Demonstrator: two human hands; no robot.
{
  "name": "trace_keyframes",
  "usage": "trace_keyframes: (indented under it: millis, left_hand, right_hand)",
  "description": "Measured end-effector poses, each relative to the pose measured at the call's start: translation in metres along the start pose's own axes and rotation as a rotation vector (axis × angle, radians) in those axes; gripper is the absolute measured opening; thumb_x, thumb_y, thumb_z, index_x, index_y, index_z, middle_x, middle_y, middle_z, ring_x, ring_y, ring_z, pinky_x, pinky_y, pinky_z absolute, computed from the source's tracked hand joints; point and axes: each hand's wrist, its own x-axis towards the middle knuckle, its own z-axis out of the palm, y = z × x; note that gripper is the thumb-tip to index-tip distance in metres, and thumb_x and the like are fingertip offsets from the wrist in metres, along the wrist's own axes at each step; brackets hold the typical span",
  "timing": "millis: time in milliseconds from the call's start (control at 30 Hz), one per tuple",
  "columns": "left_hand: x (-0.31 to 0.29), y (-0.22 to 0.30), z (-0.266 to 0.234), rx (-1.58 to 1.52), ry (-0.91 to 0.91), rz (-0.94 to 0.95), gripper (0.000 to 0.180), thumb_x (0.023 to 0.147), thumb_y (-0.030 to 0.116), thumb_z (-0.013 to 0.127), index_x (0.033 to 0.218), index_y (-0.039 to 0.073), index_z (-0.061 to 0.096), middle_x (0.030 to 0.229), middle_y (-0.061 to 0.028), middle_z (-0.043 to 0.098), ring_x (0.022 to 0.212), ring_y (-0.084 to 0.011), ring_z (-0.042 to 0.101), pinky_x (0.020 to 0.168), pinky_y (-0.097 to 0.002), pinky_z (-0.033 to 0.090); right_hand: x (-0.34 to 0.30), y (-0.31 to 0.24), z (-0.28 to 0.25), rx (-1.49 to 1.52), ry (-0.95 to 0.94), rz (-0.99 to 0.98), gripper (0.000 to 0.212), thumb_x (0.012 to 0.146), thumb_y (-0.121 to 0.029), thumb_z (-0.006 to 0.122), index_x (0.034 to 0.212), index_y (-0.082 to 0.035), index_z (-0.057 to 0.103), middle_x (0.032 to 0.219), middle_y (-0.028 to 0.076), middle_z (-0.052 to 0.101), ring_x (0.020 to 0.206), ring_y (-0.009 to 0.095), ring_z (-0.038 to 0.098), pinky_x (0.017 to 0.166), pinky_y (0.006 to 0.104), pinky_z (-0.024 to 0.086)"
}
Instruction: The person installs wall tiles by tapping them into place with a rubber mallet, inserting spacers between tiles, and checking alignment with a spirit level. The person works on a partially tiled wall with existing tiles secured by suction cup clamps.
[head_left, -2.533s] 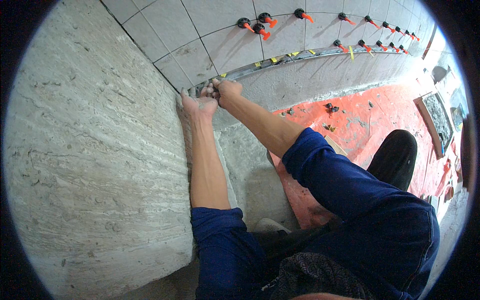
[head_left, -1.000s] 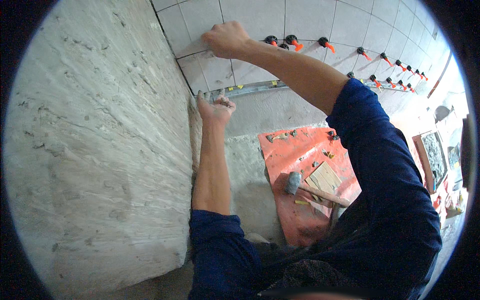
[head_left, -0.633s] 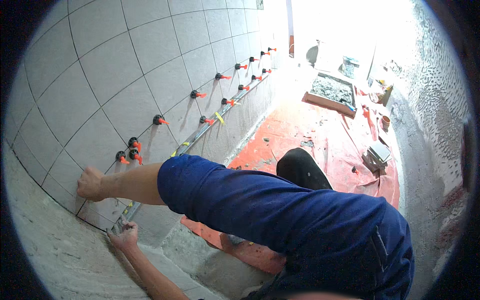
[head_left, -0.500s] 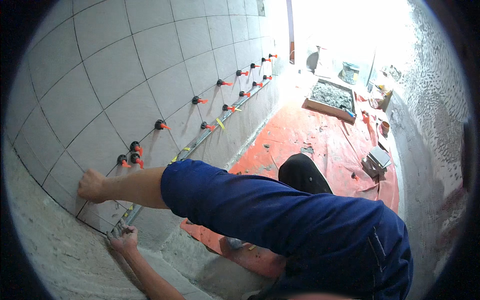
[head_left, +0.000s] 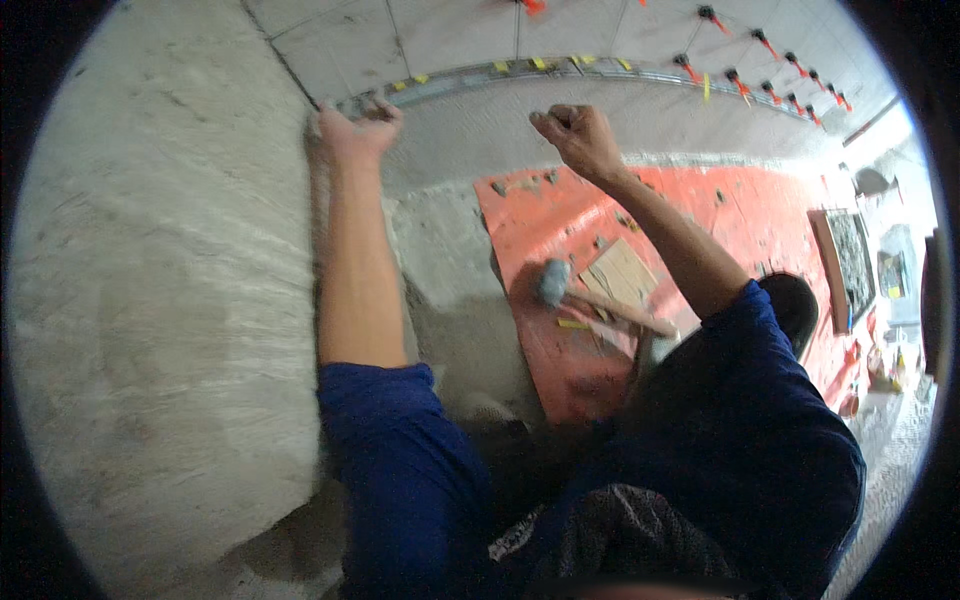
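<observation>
My left hand [head_left: 358, 135] is at the lower wall corner, by the end of a long metal strip [head_left: 465, 80] under the tiles. Its fingers are bent and closed; what they hold, if anything, does not show. My right hand [head_left: 580, 140] is raised in front of the bare wall below the strip, closed with thumb and fingers together. Anything in it is too small to make out. Grey wall tiles [head_left: 455, 28] sit above the strip, with small yellow pieces [head_left: 540, 64] along it. Black-and-orange tile levelling clips [head_left: 735, 78] stick out from the tile joints.
A hammer with a grey head [head_left: 553, 283] and wooden handle lies on a red sheet [head_left: 545, 225], beside a tan square piece [head_left: 620, 272]. Farther right stands a shallow mortar tray [head_left: 828, 270]. A rough plastered wall [head_left: 170, 270] rises close on my left.
My view has swung left and down. My right hand has come off the tiles and drawn back to the right of my left hand, which stays by the corner. The hammer has come into view.
</observation>
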Motion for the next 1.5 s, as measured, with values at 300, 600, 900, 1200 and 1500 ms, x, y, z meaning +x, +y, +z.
trace_keyframes:
  millis: [300, 600, 900, 1200, 1500]
  left_hand:
    - [0.016, 0.007, 0.003, 0.21, -0.082, -0.009, 0.042, 0.098, 0.029, 0.036, 0.128, 0.001, 0.04, 0.116, -0.0189, 0.048, 0.09, -0.0259, 0.044, 0.072, -0.0421, 0.035]
    - [0.018, 0.02, -0.009, -0.031, -0.101, 0.011, 0.055, 0.1, 0.038, 0.031, 0.137, -0.002, 0.028, 0.127, -0.0195, 0.038, 0.11, -0.0302, 0.04, 0.091, -0.0487, 0.033]
    - [0.033, 0.033, -0.003, -0.977, 0.046, -0.122, 0.053, 0.098, 0.039, 0.022, 0.141, 0.011, 0.035, 0.142, 0.0025, 0.034, 0.126, -0.0128, 0.038, 0.109, -0.0368, 0.023]
    - [0.046, 0.057, 0.004, 1.331, -0.203, 0.58, 0.041, 0.096, 0.024, 0.05, 0.127, -0.002, 0.045, 0.105, -0.0141, 0.053, 0.095, -0.0251, 0.052, 0.086, -0.039, 0.044]
    - [-0.035, 0.017, 0.024, 1.176, -0.006, 0.527, 0.049, 0.09, 0.039, 0.059, 0.114, -0.004, 0.059, 0.093, -0.0142, 0.06, 0.089, -0.0237, 0.06, 0.073, -0.0342, 0.047]
  right_hand:
    - [-0.111, 0.231, 0.071, -0.243, -0.412, 0.483, 0.023, 0.077, -0.015, 0.062, 0.097, -0.005, 0.068, 0.069, 0.01, 0.068, 0.057, 0.017, 0.066, 0.058, 0.0343, 0.053]
    - [-0.083, 0.242, 0.075, -0.405, -0.698, 0.329, 0.023, 0.085, -0.024, 0.053, 0.085, -0.009, 0.07, 0.08, 0.014, 0.069, 0.061, 0.029, 0.068, 0.057, 0.0426, 0.054]
    - [-0.076, 0.331, -0.06, -0.585, 0.155, 0.647, 0.028, 0.085, -0.026, 0.052, 0.086, -0.005, 0.071, 0.092, 0.016, 0.069, 0.084, 0.03, 0.068, 0.069, 0.0424, 0.055]
    - [-0.12, 0.354, -0.012, -0.311, -0.149, 0.604, 0.027, 0.079, -0.035, 0.063, 0.093, -0.013, 0.07, 0.098, 0.012, 0.068, 0.093, 0.032, 0.064, 0.08, 0.0446, 0.05]
    - [-0.123, 0.34, 0.033, -0.509, -0.226, 0.575, 0.038, 0.082, -0.047, 0.057, 0.095, -0.013, 0.071, 0.108, 0.015, 0.063, 0.103, 0.031, 0.061, 0.086, 0.0449, 0.049]
